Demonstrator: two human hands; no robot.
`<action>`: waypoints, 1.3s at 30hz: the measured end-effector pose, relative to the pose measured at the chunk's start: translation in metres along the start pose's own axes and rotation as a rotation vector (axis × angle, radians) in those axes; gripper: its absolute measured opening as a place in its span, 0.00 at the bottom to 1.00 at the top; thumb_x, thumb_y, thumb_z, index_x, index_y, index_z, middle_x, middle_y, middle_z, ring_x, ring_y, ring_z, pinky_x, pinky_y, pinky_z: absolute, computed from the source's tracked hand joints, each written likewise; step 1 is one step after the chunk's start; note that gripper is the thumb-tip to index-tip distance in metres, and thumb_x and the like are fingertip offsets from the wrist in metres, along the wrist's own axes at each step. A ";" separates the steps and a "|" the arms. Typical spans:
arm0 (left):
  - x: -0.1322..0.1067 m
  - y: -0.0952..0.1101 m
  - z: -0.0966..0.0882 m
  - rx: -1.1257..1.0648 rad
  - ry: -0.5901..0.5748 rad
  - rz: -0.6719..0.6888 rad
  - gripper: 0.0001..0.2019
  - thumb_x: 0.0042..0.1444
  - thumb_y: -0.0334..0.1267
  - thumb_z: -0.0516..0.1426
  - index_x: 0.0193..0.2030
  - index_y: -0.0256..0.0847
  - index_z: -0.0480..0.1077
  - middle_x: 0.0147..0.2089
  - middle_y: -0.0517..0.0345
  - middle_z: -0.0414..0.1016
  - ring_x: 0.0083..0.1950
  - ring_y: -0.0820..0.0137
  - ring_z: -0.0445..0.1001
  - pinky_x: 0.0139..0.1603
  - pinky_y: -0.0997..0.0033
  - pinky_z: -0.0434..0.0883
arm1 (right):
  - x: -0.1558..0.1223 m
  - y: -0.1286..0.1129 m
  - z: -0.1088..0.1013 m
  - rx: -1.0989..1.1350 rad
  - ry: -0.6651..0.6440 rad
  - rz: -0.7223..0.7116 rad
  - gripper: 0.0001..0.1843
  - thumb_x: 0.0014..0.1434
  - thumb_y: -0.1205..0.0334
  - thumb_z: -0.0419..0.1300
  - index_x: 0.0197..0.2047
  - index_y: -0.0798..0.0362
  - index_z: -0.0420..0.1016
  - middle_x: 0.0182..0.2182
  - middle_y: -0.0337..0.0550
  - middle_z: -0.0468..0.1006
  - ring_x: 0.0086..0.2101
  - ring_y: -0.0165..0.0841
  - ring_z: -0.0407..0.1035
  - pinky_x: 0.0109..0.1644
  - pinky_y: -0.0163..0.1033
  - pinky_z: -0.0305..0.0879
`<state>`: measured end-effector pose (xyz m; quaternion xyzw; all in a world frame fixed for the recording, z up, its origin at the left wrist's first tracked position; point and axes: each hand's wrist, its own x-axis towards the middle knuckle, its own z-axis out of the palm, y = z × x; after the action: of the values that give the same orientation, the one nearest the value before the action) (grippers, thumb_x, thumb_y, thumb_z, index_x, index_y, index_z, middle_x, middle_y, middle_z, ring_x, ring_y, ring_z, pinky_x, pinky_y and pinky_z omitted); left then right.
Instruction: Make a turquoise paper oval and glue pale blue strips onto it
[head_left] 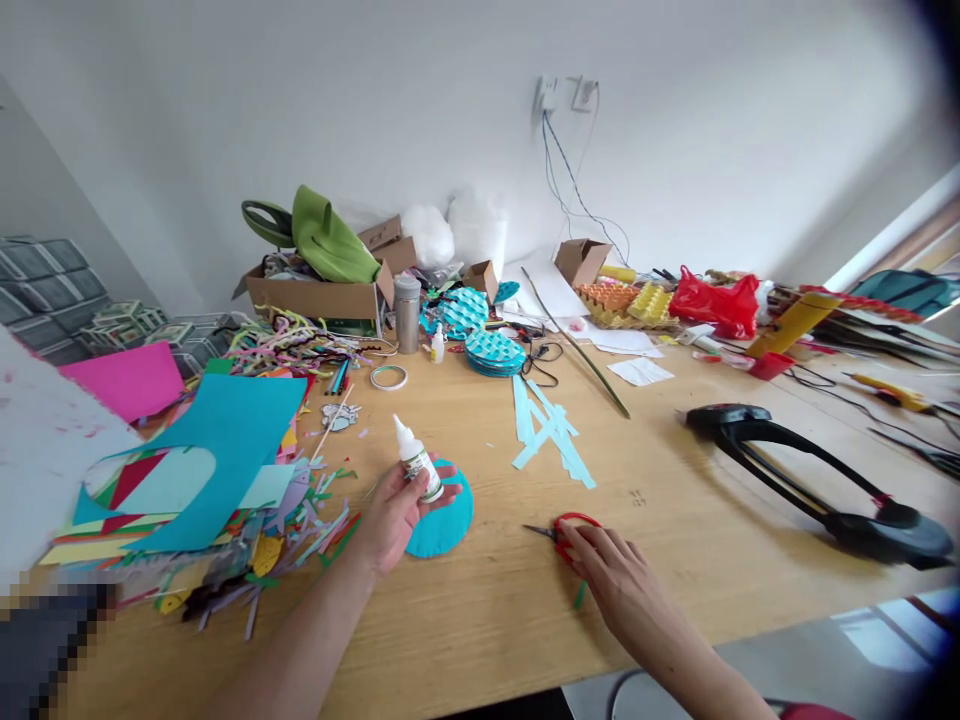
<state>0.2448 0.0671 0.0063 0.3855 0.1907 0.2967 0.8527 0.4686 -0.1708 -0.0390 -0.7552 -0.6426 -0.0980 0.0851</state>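
Forearms (pixel 311 625) | left fingers (pixel 411 493) clamp plastic bottle (pixel 415 457) | right fingers (pixel 591 550) on looped scissors (pixel 557 533), grip unclear

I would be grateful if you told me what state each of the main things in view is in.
White bottle, tilted, nozzle up, in the left hand.
Turquoise disc, flat on the table, partly covered.
Red-handled scissors, blades apparently closed, under the right hand.
Pale blue strips, cut, loose, overlapping.
Turquoise sheet, with a rounded opening cut out.
Large cardboard box, open, filled.
Metal flask, upright.
Pale ring, lying flat.
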 end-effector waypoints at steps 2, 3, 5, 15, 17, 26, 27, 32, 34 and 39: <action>0.000 0.001 0.000 0.008 0.004 -0.004 0.24 0.49 0.46 0.69 0.49 0.37 0.69 0.46 0.45 0.80 0.45 0.55 0.81 0.52 0.55 0.73 | -0.001 -0.001 -0.002 0.008 0.003 -0.012 0.32 0.59 0.78 0.47 0.65 0.51 0.62 0.53 0.52 0.74 0.50 0.41 0.70 0.48 0.45 0.71; 0.000 0.001 0.000 0.013 0.004 -0.006 0.24 0.49 0.46 0.69 0.49 0.37 0.69 0.46 0.45 0.80 0.45 0.55 0.81 0.51 0.55 0.73 | -0.001 -0.001 -0.004 0.017 0.001 -0.017 0.34 0.57 0.80 0.47 0.65 0.51 0.61 0.54 0.51 0.74 0.50 0.41 0.69 0.49 0.45 0.71; -0.001 0.001 0.000 0.024 0.000 -0.010 0.25 0.49 0.46 0.69 0.49 0.36 0.69 0.46 0.44 0.80 0.45 0.55 0.81 0.51 0.55 0.73 | 0.001 0.000 -0.008 0.033 -0.003 -0.024 0.38 0.53 0.82 0.46 0.66 0.50 0.60 0.54 0.51 0.74 0.50 0.41 0.70 0.48 0.46 0.71; 0.000 0.004 0.000 0.046 0.020 -0.001 0.26 0.48 0.46 0.69 0.49 0.36 0.68 0.47 0.42 0.80 0.45 0.54 0.81 0.51 0.54 0.73 | 0.011 0.019 -0.011 0.393 -0.049 0.226 0.31 0.56 0.76 0.46 0.60 0.48 0.69 0.41 0.46 0.75 0.41 0.36 0.73 0.46 0.43 0.72; 0.001 0.004 -0.001 0.044 0.021 0.000 0.26 0.48 0.46 0.69 0.49 0.36 0.68 0.47 0.43 0.80 0.45 0.54 0.81 0.51 0.54 0.73 | 0.013 0.027 -0.009 0.505 -0.051 0.315 0.25 0.60 0.69 0.48 0.58 0.48 0.70 0.42 0.47 0.76 0.41 0.37 0.73 0.44 0.43 0.72; 0.001 0.006 -0.001 0.032 0.029 0.016 0.24 0.48 0.46 0.69 0.48 0.37 0.69 0.46 0.45 0.81 0.44 0.55 0.81 0.50 0.55 0.73 | 0.052 0.051 -0.022 0.857 -0.005 0.406 0.24 0.60 0.53 0.55 0.56 0.55 0.72 0.37 0.48 0.79 0.35 0.37 0.72 0.36 0.40 0.69; 0.001 0.006 0.000 0.028 0.030 0.015 0.24 0.48 0.45 0.69 0.47 0.37 0.69 0.45 0.45 0.81 0.44 0.55 0.81 0.50 0.55 0.73 | 0.067 0.049 -0.022 0.836 -0.011 0.383 0.24 0.60 0.54 0.54 0.56 0.56 0.71 0.37 0.49 0.79 0.34 0.37 0.72 0.35 0.40 0.68; 0.002 0.006 0.000 0.014 0.042 0.010 0.24 0.48 0.46 0.69 0.47 0.37 0.69 0.44 0.46 0.81 0.43 0.56 0.81 0.48 0.57 0.74 | 0.170 0.023 -0.001 0.598 -0.081 0.315 0.22 0.59 0.68 0.50 0.56 0.57 0.71 0.40 0.51 0.80 0.37 0.36 0.72 0.40 0.40 0.68; 0.003 0.005 -0.002 0.015 0.053 0.021 0.25 0.48 0.46 0.69 0.48 0.37 0.69 0.44 0.46 0.81 0.43 0.56 0.81 0.48 0.57 0.74 | 0.211 0.011 0.013 0.539 -0.075 0.298 0.22 0.58 0.69 0.51 0.56 0.58 0.73 0.41 0.54 0.79 0.39 0.39 0.72 0.43 0.43 0.67; 0.004 0.007 -0.006 0.026 0.051 0.039 0.24 0.49 0.47 0.69 0.48 0.38 0.69 0.44 0.47 0.81 0.42 0.56 0.82 0.48 0.57 0.74 | 0.253 -0.005 0.023 0.393 -0.046 0.221 0.21 0.59 0.70 0.51 0.54 0.56 0.75 0.43 0.57 0.77 0.44 0.43 0.72 0.48 0.47 0.66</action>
<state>0.2423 0.0769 0.0074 0.3926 0.2085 0.3205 0.8365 0.5042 0.0770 0.0040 -0.7919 -0.5645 0.0563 0.2261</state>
